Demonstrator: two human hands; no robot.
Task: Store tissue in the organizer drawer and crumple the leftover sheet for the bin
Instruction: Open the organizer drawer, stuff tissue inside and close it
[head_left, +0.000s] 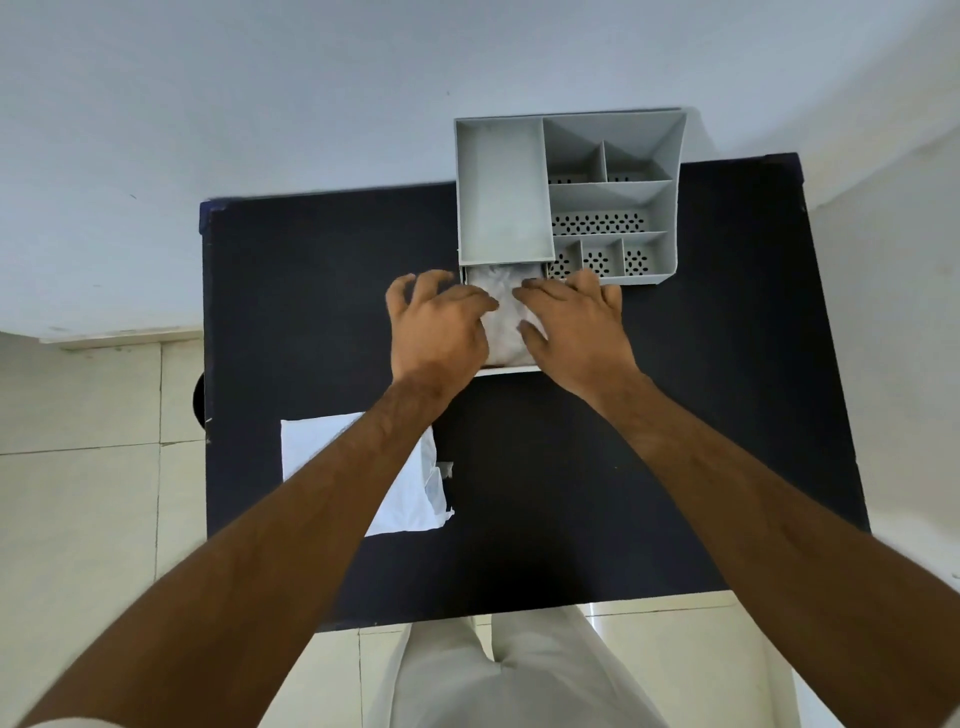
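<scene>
Both hands, the left hand (439, 325) and right hand (574, 325), are pressed with fingers spread onto the tissue (506, 317) between them, apparently to bed it in the pulled-out drawer (511, 369) of the organizer (566, 195). A leftover sheet (410, 499) is seen beneath the left forearm.

On the table (727, 415), the drawer (511, 369) juts before the organizer (566, 192); a sheet (405, 499) lies near-left.
</scene>
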